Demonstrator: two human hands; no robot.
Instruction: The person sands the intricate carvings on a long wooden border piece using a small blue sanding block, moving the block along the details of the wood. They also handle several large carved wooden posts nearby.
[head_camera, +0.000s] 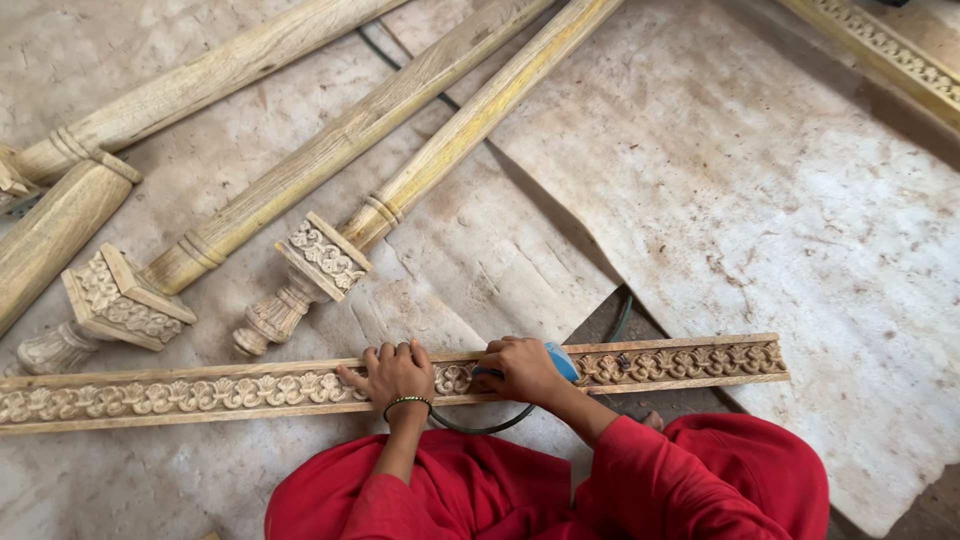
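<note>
A long carved wooden strip (200, 393) with a floral relief lies across the floor in front of me. My left hand (396, 372), with a green bangle at the wrist, presses flat on the strip near its middle. My right hand (522, 368) grips a small blue power tool (561, 361) held against the carving just right of the left hand. A dark cable (490, 427) loops from the tool toward my lap. My red clothing (560, 485) fills the bottom of the view.
Several long turned wooden posts (330, 150) with carved square blocks (325, 255) lie diagonally beyond the strip. Worn sheets (780, 200) cover the floor. Another carved strip (890, 50) runs along the top right corner.
</note>
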